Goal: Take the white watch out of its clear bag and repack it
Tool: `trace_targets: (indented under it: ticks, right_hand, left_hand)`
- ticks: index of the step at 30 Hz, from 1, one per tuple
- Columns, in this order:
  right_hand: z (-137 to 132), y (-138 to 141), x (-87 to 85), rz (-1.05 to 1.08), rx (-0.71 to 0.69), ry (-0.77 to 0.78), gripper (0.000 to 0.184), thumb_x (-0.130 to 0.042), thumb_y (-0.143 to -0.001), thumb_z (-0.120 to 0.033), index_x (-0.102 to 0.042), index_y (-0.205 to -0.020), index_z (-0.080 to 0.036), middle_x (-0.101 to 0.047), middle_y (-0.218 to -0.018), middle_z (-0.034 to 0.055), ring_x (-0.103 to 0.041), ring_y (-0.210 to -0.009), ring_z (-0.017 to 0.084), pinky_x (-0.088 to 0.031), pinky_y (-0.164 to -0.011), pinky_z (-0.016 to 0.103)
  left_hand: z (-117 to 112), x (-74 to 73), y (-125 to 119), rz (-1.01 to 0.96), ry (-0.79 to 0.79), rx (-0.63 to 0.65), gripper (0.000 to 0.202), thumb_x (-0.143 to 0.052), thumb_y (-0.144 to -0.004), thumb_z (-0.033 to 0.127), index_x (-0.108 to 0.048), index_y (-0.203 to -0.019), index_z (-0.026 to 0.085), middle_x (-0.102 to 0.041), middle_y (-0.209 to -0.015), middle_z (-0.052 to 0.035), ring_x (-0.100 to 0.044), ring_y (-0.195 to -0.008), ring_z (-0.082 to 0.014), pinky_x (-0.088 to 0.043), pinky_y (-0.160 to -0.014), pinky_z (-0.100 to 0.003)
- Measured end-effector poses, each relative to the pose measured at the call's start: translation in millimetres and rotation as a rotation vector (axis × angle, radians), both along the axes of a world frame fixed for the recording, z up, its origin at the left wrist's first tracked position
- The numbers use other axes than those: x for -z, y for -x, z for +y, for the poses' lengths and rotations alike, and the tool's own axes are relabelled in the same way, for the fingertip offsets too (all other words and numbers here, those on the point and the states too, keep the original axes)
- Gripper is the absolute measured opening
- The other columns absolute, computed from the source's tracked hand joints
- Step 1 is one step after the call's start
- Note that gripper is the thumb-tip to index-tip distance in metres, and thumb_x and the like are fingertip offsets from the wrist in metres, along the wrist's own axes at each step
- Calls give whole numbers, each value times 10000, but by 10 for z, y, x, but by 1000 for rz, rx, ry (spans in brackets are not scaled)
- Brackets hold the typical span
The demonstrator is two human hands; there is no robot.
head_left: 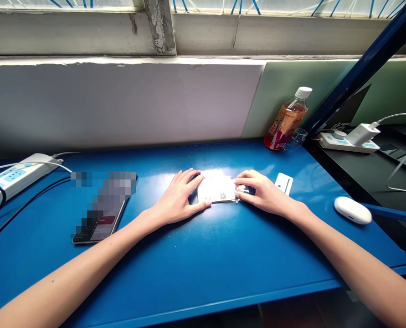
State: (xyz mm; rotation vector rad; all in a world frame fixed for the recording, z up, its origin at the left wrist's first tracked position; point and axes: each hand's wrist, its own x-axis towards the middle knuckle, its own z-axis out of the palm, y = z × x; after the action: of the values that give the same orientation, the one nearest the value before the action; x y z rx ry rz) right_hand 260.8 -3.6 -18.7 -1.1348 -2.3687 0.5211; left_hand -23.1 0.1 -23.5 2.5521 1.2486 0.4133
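Observation:
A flat white packet (213,187) with a small printed code near its lower right corner lies on the blue table, partly washed out by glare. My left hand (179,197) grips its left end, thumb along the near edge and fingers at the far edge. At the packet's right end, my right hand (262,193) is closed in a pinch on crinkled clear plastic. What else sits between those fingers is hidden. Just beyond the right wrist lies a white card (284,183) with a dark stripe.
A phone (102,214), partly pixelated, lies left of my left forearm. Power strips (21,175) with cables sit at both sides. A drink bottle (286,120) leans against the back wall. A white rounded case (353,210) rests near the blue table's (203,273) right edge.

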Motion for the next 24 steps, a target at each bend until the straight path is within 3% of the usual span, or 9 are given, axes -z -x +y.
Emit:
trace_targets:
  ticks: [9, 15, 24]
  right_hand:
    - [17, 2, 71, -50, 25, -95, 152, -591, -940, -260, -711, -994, -185, -685, -1020, 124, -635, -923, 254, -535, -787, 396]
    - [43, -132, -15, -113, 38, -100, 233, -570, -953, -319, -710, -1104, -212, -691, -1048, 130, -653, -922, 265, -547, -787, 406]
    - [86, -385, -126, -222, 92, -53, 267, -559, -948, -400, -723, -1091, -244, -695, -1042, 98, -672, -908, 251, -545, -788, 377]
  left_hand:
    - [-9, 2, -3, 17, -7, -4, 685, -545, -890, 640, -498, -1383, 166, -456, -1494, -179, -361, -1428, -352, -223, -1198, -578]
    - [-15, 1, -7, -2, 11, -7, 674, -534, -899, 624, -467, -1407, 185, -454, -1504, -162, -344, -1444, -345, -206, -1207, -577]
    - [-23, -26, -17, -6, 22, -17, 670, -547, -895, 597, -469, -1409, 173, -471, -1492, -165, -353, -1439, -355, -205, -1205, -585]
